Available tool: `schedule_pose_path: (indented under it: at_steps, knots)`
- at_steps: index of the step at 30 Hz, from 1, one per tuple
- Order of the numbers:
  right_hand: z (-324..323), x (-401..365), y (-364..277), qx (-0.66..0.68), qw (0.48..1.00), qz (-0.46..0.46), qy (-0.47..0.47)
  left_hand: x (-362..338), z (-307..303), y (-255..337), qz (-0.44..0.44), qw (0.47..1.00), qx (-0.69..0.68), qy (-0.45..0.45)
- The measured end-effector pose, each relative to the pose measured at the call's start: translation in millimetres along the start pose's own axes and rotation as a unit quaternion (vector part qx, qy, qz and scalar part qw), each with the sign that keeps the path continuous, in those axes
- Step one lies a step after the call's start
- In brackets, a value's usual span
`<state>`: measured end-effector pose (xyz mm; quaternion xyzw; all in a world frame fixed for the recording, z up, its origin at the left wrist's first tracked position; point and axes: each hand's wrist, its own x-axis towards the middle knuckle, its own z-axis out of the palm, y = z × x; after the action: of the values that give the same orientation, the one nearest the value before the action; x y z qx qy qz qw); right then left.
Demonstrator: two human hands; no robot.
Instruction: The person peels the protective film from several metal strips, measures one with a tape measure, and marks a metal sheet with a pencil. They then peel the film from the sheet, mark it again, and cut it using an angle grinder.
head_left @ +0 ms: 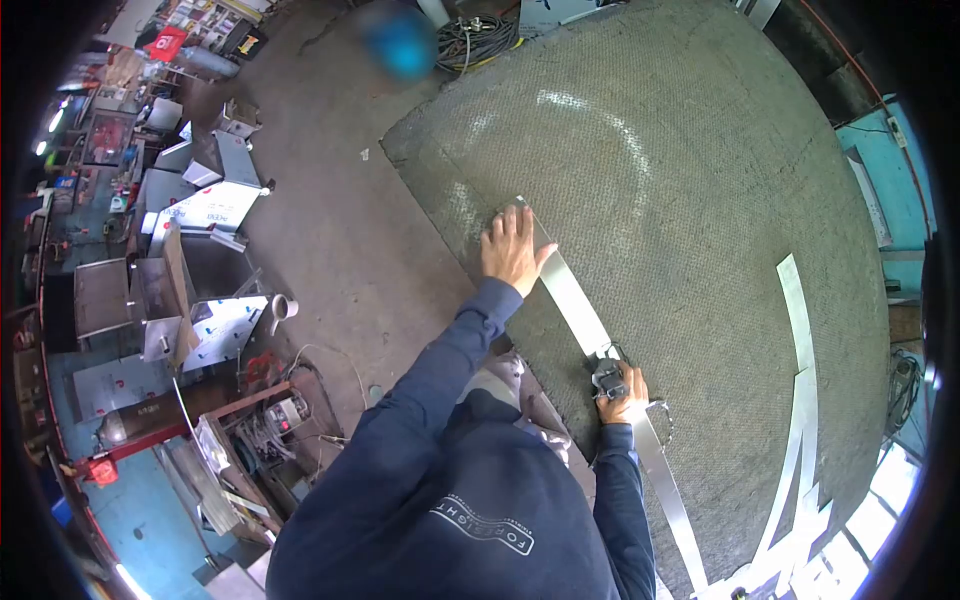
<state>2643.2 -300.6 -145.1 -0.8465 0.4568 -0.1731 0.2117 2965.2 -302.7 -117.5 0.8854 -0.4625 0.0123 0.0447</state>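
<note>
Left hand (512, 255) lies near the left edge of the desk (700, 250), with bare room rightward until some loose strips (803, 345). Its fingers are nearly straight, thumb spread, resting over the far end of a long metal strip (575, 300). Right hand (627, 395) curls around a dark tool (607, 380) on that smooth, shiny strip; the desktop is rough-textured.

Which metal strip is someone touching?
The strip under the left hand and black tool; the other strips lie farther right, with no hand on them.
</note>
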Motion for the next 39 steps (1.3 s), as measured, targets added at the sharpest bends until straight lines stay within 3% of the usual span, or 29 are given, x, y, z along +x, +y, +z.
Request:
schedule_pose_path:
  at_steps: [2, 4, 8, 9, 12, 13, 20, 22, 24, 25, 26, 27, 28, 29, 30, 31, 32, 33, 34, 36, 37, 38, 39]
  knots:
    - [-3.4, -0.4, -3.8, -0.006, 1.000, -0.007, -0.003, 11.8, -1.8, -2.4, -0.005, 1.000, 0.013, 0.009]
    - [-2.4, 1.2, -2.0, -0.010, 1.000, -0.012, 0.001, 23.8, -8.2, -1.2, -0.037, 0.998, -0.035, -0.046]
    - [2.0, -2.7, 3.5, -0.007, 1.000, 0.010, -0.005, 38.5, -2.7, -12.1, -0.060, 0.997, -0.039, -0.007]
    - [1.6, -2.4, 3.2, -0.006, 1.000, 0.011, -0.006, 42.2, 1.9, -20.9, -0.071, 0.992, -0.092, 0.057]
    - [0.3, -1.9, 1.0, 0.007, 1.000, 0.007, 0.005, 52.4, 7.8, -46.0, -0.019, 0.979, -0.194, 0.062]
    - [1.4, -2.2, 2.3, 0.004, 1.000, 0.008, 0.004, 53.5, 6.2, -43.3, -0.022, 0.972, -0.207, 0.112]
    - [-0.8, -3.5, 4.3, 0.022, 1.000, 0.009, 0.008, 54.5, 23.3, -46.9, 0.011, 0.932, -0.312, 0.183]
    - [3.7, -4.6, 6.8, 0.022, 0.999, 0.039, -0.015, 35.6, 14.5, -20.8, -0.009, 0.913, -0.392, 0.111]
    - [8.8, -6.8, 11.5, 0.052, 0.998, 0.026, 0.008, -1.0, -8.9, 21.0, 0.046, 0.869, -0.492, 0.033]
    - [26.6, -12.9, 21.5, 0.067, 0.996, 0.043, 0.027, -27.3, -18.6, 40.4, 0.073, 0.859, -0.507, -0.002]
    - [-0.6, -5.1, 2.9, 0.142, 0.984, 0.104, 0.007, -54.6, -28.7, 62.5, 0.107, 0.843, -0.526, -0.038]
    - [-25.1, 4.8, -22.4, 0.190, 0.958, 0.211, 0.040, -79.3, -37.6, 81.3, 0.134, 0.820, -0.550, -0.082]
    - [-42.4, 8.7, -34.0, 0.305, 0.897, 0.284, 0.145, -105.1, -53.3, 102.0, 0.189, 0.806, -0.556, -0.081]
    - [6.3, 8.7, -10.8, 0.390, 0.795, 0.311, 0.346, -134.1, -68.2, 120.3, 0.251, 0.802, -0.538, -0.071]
    - [13.7, 0.2, 5.0, 0.555, 0.617, 0.448, 0.332, -160.1, -83.0, 137.3, 0.312, 0.795, -0.518, -0.056]
    - [-42.4, -17.6, -16.7, 0.763, 0.429, 0.376, 0.305, -183.9, -99.7, 161.3, 0.388, 0.770, -0.505, -0.029]
    - [4.3, -40.5, 19.7, 0.813, 0.418, 0.294, 0.280, -208.9, -112.9, 180.4, 0.455, 0.743, -0.491, 0.005]
    - [-47.6, -65.5, -10.3, 0.774, 0.478, 0.289, 0.297, -225.7, -116.0, 189.0, 0.509, 0.720, -0.471, 0.025]
    - [-64.5, -84.5, -14.5, 0.787, 0.480, 0.266, 0.281, -235.5, -109.4, 199.0, 0.537, 0.695, -0.478, 0.014]
    - [-115.0, -154.8, -52.0, 0.793, 0.365, 0.241, 0.424, -273.9, -91.8, 228.6, 0.542, 0.661, -0.519, -0.013]
    - [-124.9, -187.1, -45.7, 0.771, 0.351, 0.312, 0.430, -296.5, -100.0, 246.4, 0.532, 0.648, -0.540, -0.075]
    - [-125.5, -220.7, -40.1, 0.761, 0.384, 0.263, 0.452, -320.5, -98.2, 265.8, 0.501, 0.667, -0.542, -0.098]
    - [-145.4, -250.3, -50.4, 0.737, 0.383, 0.236, 0.505, -345.9, -85.3, 288.3, 0.460, 0.656, -0.571, -0.177]
